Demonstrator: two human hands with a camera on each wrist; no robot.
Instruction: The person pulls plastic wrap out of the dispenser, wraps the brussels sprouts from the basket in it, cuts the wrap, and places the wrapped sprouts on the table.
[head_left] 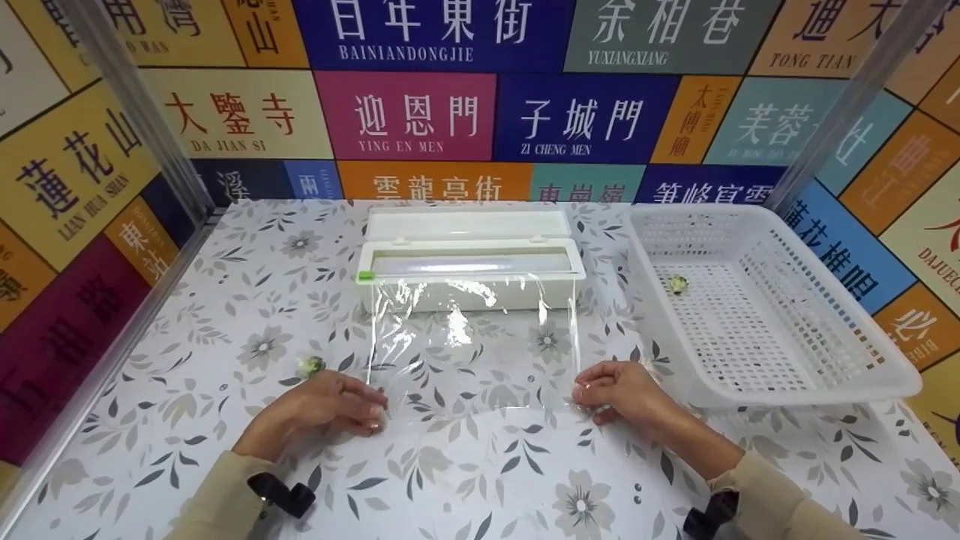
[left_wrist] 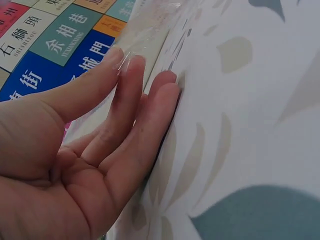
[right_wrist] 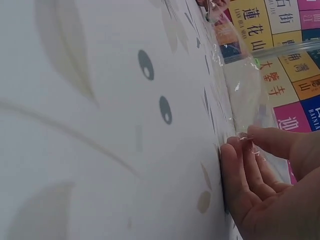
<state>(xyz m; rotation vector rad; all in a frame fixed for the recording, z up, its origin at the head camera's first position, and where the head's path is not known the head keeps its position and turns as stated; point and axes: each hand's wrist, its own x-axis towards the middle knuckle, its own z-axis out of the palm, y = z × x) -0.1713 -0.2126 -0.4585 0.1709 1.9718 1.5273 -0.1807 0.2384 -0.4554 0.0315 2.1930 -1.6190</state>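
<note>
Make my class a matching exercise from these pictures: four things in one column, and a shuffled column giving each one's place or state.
Things
1. plastic film
2. white box
3. basket
4. right hand

Places and states
A. to the right of the white box, with a small green piece inside
B. pinching near a corner
C. drawn out over the white box's front edge
D. lid open at the back

Right pairs
1-C, 2-D, 3-A, 4-B
</note>
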